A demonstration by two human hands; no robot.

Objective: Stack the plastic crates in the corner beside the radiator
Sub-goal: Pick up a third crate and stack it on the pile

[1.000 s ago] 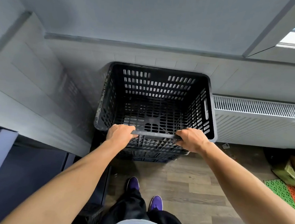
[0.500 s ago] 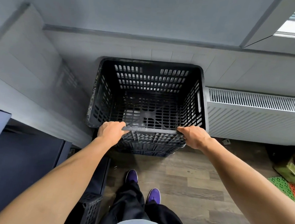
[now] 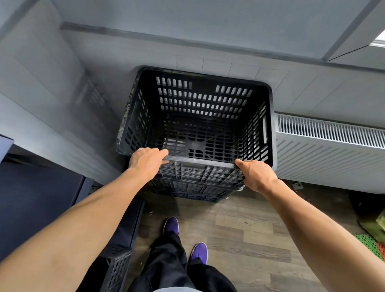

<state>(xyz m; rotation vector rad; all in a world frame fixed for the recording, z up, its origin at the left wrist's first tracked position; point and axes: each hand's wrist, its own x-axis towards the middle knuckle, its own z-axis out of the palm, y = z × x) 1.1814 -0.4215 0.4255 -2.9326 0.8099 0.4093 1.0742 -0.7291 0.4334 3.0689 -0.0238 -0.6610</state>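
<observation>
Head view. The black crate (image 3: pixel 198 121) sits upright, open side up, in the corner at 12 o'clock from my feet. It rests on top of at least one more slotted crate (image 3: pixel 195 189), whose front wall shows just under it. Its long axis runs from 9 to 3 o'clock, parallel to the rear wall. Its right end wall lies just beside the white radiator (image 3: pixel 338 155), which extends toward 3 o'clock; whether the two touch I cannot tell. Its left end wall is close to the side wall.

My left hand (image 3: pixel 147 163) is curled over the near rim at its left end, fingers over the top edge. My right hand (image 3: pixel 255 175) is wrapped around the same rim at its right end, thumb (image 3: pixel 241 162) lying along the top. Both hands are closed on that rim.

Compared with one second ago, the crate sits lower against the rear wall and squarer to it, and my hands have kept the same hold on the rim.

Another crate (image 3: pixel 115 271) stands at 8 o'clock near my left leg. No brand, label or writing can be read on any item.
</observation>
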